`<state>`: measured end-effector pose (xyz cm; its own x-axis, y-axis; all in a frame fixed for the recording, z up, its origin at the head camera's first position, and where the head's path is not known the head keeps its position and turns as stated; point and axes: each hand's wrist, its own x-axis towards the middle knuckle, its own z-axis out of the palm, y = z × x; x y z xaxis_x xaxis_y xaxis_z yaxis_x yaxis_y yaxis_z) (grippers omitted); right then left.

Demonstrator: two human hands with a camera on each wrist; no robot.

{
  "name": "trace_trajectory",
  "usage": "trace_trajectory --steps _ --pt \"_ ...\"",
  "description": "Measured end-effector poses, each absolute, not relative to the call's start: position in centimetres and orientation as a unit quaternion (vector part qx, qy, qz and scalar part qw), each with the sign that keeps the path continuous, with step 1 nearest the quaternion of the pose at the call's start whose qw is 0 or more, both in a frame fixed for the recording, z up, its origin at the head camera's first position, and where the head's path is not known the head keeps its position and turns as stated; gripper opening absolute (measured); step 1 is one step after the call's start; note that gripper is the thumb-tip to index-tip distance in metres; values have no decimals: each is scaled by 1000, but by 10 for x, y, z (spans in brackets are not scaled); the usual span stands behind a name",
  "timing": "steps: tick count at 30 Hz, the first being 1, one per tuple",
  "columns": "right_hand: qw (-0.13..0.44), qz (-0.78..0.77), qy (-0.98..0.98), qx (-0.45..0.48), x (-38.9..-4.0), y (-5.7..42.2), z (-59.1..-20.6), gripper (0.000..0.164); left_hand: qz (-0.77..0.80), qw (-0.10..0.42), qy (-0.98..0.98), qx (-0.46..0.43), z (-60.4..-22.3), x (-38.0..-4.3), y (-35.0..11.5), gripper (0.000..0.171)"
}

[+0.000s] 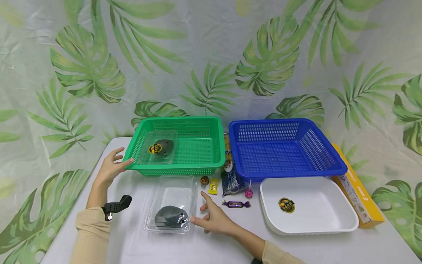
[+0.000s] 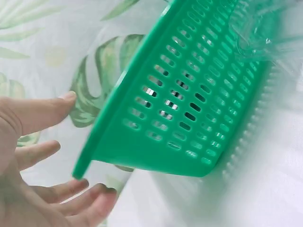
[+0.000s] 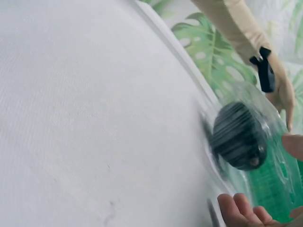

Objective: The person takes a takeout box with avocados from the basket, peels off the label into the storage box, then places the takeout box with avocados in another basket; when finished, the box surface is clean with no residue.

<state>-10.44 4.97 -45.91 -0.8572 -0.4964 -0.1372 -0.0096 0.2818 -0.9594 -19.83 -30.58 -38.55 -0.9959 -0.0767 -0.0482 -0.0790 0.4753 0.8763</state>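
My left hand is at the left rim of the green basket, fingers spread around its corner. In the left wrist view the thumb stands apart from the rim; whether a fingertip touches it I cannot tell. A clear plastic box with a dark rounded shape and a round sticker lies inside the basket. In front sits a second clear plastic box with a dark rounded shape in its near part. Beside that box's right edge is my right hand, thumb and index finger extended, thumb tip very close to the edge.
A blue basket stands right of the green one, behind a white tub. Between lie a round candy, a yellow-wrapped candy, a purple-wrapped candy, a pink lollipop and a dark packet. An orange box stands far right.
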Motion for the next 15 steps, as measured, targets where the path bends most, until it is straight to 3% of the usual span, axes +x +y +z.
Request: trace_trajectory --steps 8,15 --pt "249 -631 723 -134 -97 34 -458 75 608 80 790 -10 -403 -221 -319 72" --pt "251 -609 741 -130 -94 24 -458 95 648 105 754 6 -409 -225 -331 77"
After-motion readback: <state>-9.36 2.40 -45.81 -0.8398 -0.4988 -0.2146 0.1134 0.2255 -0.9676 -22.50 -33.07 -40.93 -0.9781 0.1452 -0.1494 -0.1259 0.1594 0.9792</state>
